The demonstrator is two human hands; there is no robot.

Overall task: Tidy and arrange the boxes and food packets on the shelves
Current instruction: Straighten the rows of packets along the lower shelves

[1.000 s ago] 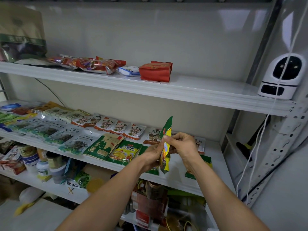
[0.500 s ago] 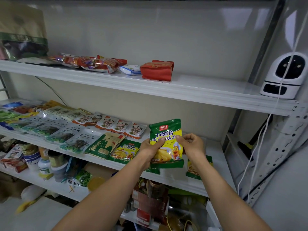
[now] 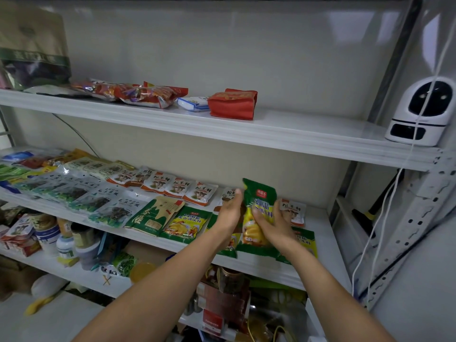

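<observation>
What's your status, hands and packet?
Left hand flat against the green-yellow packet, right hand gripping it. Packet tilted over the middle shelf, not laid down. Matching packets lie beneath; nothing blocking.

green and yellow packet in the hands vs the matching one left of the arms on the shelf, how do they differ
The held packet is raised and tilted; the shelf packet lies flat on the middle shelf. The held packet is buckled between left hand and right hand; the shelf packet is smooth, untouched. Both are green-and-yellow.
</observation>
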